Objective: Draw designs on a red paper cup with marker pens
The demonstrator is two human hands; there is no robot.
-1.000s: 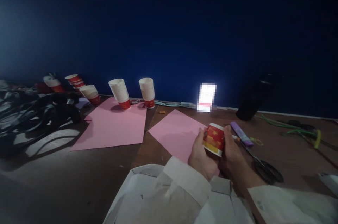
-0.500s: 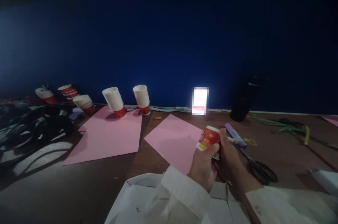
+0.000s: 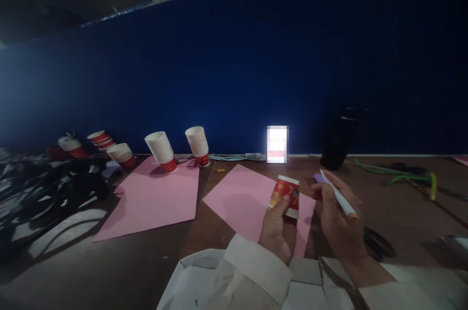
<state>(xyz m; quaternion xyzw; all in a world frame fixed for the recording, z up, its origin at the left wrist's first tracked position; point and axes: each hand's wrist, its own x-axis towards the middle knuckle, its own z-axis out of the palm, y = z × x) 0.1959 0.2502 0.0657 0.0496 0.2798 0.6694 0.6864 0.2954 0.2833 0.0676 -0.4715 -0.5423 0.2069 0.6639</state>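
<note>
My left hand [image 3: 277, 232] is closed around a red and white paper cup [image 3: 290, 205], which it holds tilted above a pink sheet of paper [image 3: 234, 198]. To the right of the cup and apart from it, my right hand [image 3: 336, 229] grips a white marker [image 3: 341, 199] with an orange end. The marker's thin tip points up and left. A purple object [image 3: 319, 178] lies behind the right fingers, partly hidden. Black scissor handles [image 3: 380, 242] show beside the right wrist; the blades are out of sight.
Two stacks of paper cups [image 3: 161, 149] stand at the back, one on another pink sheet [image 3: 153, 207]. A small orange cap [image 3: 221, 170] lies between the sheets. Black cables [image 3: 73, 178] crowd the left. At the right are a dark bottle [image 3: 334, 142] and green wires [image 3: 395, 173].
My right hand has moved off the cup to the right, and the marker in it now shows fully. The cup has turned in my left hand. The view has tipped slightly upward.
</note>
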